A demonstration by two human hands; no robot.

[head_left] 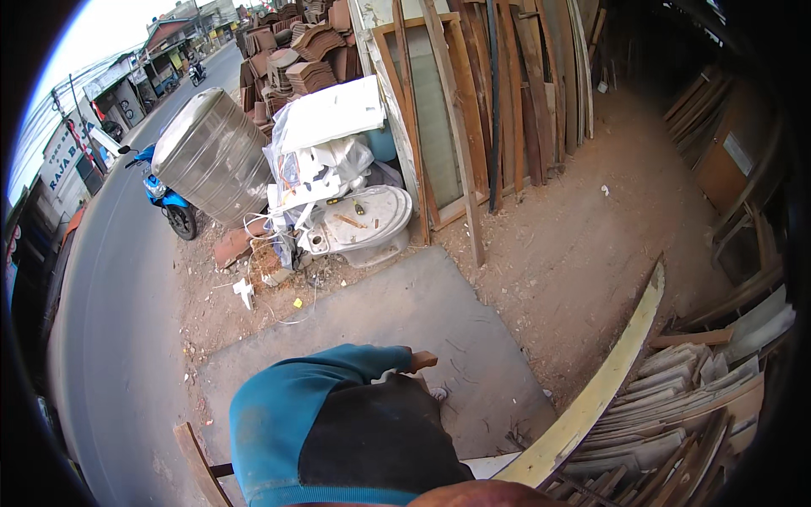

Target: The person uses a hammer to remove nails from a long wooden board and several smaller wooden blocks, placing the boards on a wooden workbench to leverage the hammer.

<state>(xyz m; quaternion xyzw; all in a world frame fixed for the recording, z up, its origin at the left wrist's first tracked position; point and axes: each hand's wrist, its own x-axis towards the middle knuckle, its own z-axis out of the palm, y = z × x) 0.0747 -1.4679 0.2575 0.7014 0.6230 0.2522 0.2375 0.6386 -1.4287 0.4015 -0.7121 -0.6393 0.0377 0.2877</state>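
My left arm in a teal sleeve (338,363) bends across my black-fronted chest. At the cuff, a small dark part of my left hand (408,355) shows; its fingers are hidden. Just beyond it juts a short brown block-like piece (424,362), perhaps wood, and I cannot tell whether the hand holds it. Below lies a grey sheet (380,304) with thin dark shavings or marks on it. My right hand is out of view. To the right, a long pale-yellow board (600,393) runs from near my body toward the upper right, looking curved by the lens.
Wooden frames and planks (507,101) lean upright ahead. A white toilet bowl (363,220) carries two tools (358,209), beside a steel tank (211,156). Roof tiles (312,51) pile behind. Stacked boards (659,431) fill the lower right; a road (127,279) passes left.
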